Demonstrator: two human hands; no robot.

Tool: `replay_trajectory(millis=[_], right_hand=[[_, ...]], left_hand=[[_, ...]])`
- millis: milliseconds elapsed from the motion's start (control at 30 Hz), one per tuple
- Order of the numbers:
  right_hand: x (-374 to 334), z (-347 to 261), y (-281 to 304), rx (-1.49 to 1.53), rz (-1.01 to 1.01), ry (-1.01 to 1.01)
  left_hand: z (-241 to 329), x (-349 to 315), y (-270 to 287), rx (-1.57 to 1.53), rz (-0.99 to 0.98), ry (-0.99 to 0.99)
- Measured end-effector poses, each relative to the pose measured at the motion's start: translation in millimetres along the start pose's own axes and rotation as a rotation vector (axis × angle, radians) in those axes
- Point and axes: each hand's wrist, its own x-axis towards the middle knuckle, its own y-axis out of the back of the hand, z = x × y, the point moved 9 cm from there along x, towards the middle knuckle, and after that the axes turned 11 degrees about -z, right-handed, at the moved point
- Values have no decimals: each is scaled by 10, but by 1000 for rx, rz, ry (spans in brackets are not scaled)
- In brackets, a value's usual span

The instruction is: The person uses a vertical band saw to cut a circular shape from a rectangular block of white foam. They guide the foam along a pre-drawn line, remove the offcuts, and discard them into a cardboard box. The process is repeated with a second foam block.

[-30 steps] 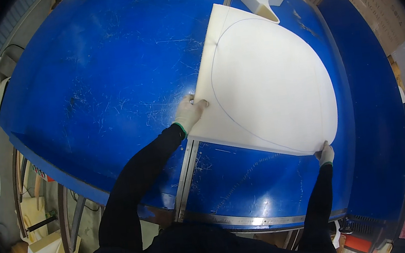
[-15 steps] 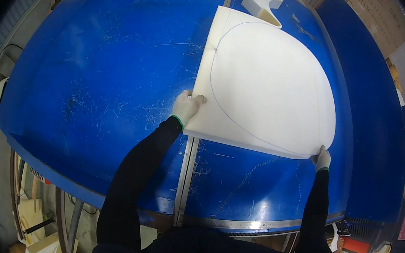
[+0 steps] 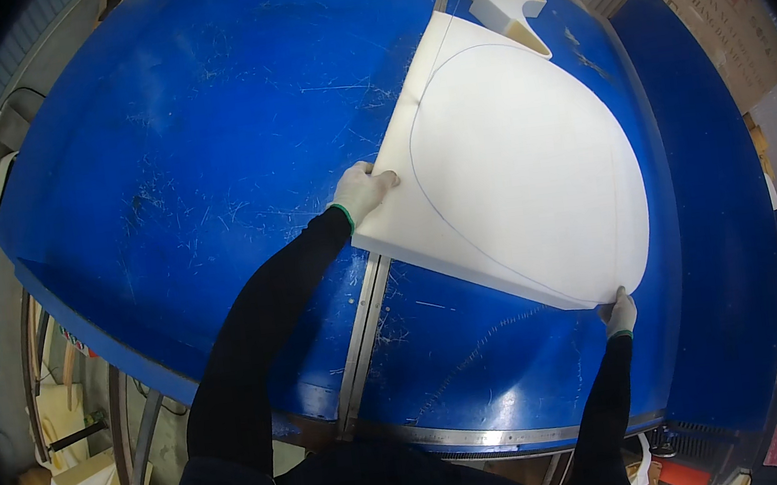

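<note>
Both hands (image 3: 364,193) grip a white slab (image 3: 524,170), lettered brown board (image 3: 725,13) beyond.

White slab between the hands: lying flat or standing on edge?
The white slab lies flat on the blue table: its broad face, bearing a drawn curve, is turned up toward the camera.

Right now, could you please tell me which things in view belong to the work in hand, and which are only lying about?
In use:
- white slab, held by the left hand and right hand
- blue table, under the slab

Apparently just lying about:
- cut white piece, beyond the slab
- pale offcuts, lower left
- brown printed sheet, upper right
</note>
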Motion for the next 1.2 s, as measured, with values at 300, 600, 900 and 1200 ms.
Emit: replay_trajectory(millis=[300,600,900,1200], right_hand=[[-49,24,-60,-52,30,11],[-72,65,-58,-26,-33,12],[-50,82,71,-35,40,-46],[691,-223,391,118,-34,-13]], left_hand=[[-16,226,58,21,-3,-27],[91,451,80,97,-26,-75],[109,350,185,312,123,-33],[-447,-778,-745,-457,237,55]])
